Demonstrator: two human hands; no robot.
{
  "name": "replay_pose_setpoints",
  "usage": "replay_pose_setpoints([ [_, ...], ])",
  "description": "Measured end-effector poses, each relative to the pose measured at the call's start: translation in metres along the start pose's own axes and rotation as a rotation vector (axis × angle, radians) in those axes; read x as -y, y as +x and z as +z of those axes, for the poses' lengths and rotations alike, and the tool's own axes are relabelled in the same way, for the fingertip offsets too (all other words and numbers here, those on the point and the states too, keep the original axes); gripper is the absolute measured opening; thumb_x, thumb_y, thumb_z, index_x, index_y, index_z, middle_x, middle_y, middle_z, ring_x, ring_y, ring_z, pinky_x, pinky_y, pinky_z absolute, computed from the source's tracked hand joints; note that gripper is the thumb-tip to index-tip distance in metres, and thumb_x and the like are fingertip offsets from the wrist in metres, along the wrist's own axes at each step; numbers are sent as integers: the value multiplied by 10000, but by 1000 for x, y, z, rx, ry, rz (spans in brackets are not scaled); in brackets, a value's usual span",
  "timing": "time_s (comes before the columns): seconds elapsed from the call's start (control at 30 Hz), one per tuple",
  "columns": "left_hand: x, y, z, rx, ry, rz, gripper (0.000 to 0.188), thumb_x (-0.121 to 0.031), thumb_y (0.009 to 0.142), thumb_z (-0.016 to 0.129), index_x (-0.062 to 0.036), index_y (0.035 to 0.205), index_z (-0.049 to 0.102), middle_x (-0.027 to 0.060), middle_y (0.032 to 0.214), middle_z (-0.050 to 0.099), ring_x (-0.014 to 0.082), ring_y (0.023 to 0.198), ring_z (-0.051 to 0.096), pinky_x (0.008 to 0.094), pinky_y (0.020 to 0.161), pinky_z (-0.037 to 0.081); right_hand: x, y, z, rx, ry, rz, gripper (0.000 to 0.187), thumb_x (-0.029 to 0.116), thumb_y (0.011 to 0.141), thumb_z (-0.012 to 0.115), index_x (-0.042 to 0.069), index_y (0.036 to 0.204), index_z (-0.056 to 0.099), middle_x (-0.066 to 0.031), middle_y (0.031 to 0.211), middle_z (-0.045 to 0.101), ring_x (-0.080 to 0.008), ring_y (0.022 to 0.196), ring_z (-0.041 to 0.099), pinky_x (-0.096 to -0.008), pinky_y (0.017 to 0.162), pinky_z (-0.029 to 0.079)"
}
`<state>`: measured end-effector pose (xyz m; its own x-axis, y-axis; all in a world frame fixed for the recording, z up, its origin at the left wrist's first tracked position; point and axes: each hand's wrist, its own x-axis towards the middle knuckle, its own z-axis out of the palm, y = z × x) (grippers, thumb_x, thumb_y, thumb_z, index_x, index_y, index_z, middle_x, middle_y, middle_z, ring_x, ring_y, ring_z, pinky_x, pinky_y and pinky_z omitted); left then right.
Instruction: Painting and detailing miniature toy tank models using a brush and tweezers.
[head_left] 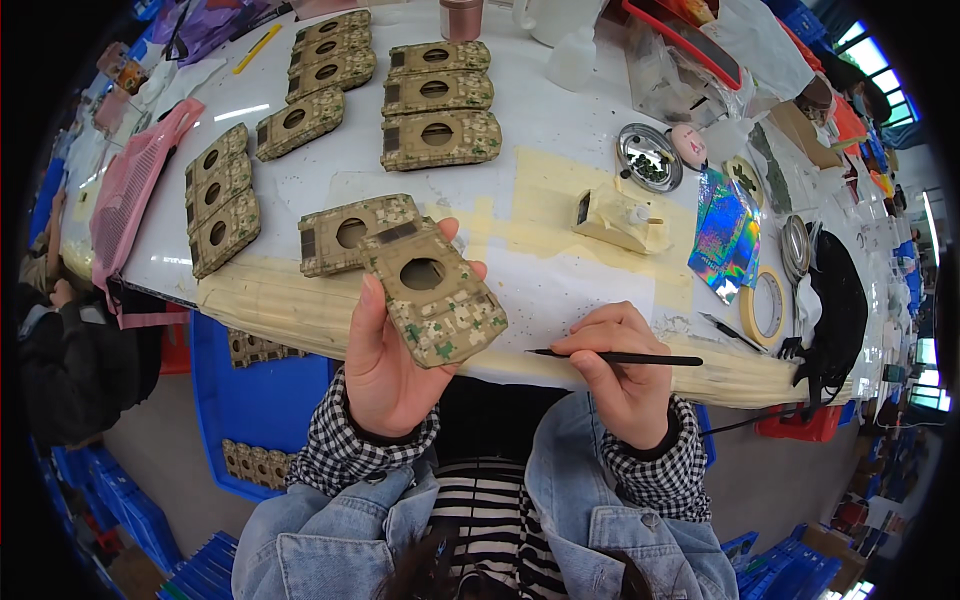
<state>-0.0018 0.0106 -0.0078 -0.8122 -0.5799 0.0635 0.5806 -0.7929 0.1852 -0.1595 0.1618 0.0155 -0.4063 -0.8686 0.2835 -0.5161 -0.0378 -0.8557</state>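
Observation:
My left hand (382,375) is closed around a camouflage model tank hull (447,318), tilted with its top up and its round turret hole showing. The thumb lies along one side and the fingertips show at the far edge. Behind it another camouflage hull (345,232) lies on the table, partly covered by the held one. In my right hand (627,375) a slim black pointed tool (640,358) is pinched between thumb and fingers. Its tip points left toward the held hull, apart from it. Whether it is tweezers or a brush I cannot tell.
More hulls stand in rows (440,140) at the back and left. To the right are a masked model part (625,220), a round metal dish (640,175) with small dark green bits, shiny holographic sheets (722,240) and a tape roll (748,308). A blue tray (225,420) sits below the table edge.

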Motion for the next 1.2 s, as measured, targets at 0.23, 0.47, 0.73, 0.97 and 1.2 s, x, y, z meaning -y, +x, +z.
replay_pose_setpoints([
  [0.23, 0, 0, 0, 3, -3, -2, 645, -455, 989, 376, -119, 1488, 143, 124, 1525, 212, 297, 1287, 428, 461, 1045, 443, -3, 0, 0, -2, -14, -30, 96, 97, 803, 704, 34, 875, 711, -56, 798, 656, -222, 821, 559, -311, 726, 462],
  [0.47, 0, 0, 0, 10, -8, -4, 638, -455, 992, 369, -121, 1488, 146, 130, 1525, 209, 295, 1288, 428, 463, 1049, 438, -2, 0, -1, 5, -9, -17, 97, 99, 803, 704, 34, 875, 711, -53, 799, 656, -221, 826, 558, -312, 728, 463],
  [0.73, -1, 0, -1, 18, -4, -3, 636, -457, 993, 361, -125, 1490, 142, 133, 1526, 205, 297, 1296, 421, 463, 1051, 435, -1, 0, -1, 9, 0, -14, 95, 103, 810, 699, 34, 873, 713, -49, 798, 659, -217, 826, 558, -310, 730, 463],
  [0.97, 0, -1, -1, 3, -9, -2, 636, -461, 991, 363, -124, 1488, 153, 135, 1524, 213, 297, 1294, 424, 463, 1051, 432, -2, 0, -1, -1, 10, -11, 98, 102, 810, 700, 36, 880, 714, -54, 797, 654, -215, 826, 558, -306, 720, 467],
  [1.2, 0, -1, -1, 1, -2, -1, 639, -462, 991, 365, -120, 1487, 154, 133, 1525, 212, 299, 1290, 428, 465, 1048, 436, -2, 0, -1, 0, 3, 6, 102, 107, 809, 701, 38, 883, 714, -62, 798, 652, -217, 824, 560, -308, 722, 468],
])
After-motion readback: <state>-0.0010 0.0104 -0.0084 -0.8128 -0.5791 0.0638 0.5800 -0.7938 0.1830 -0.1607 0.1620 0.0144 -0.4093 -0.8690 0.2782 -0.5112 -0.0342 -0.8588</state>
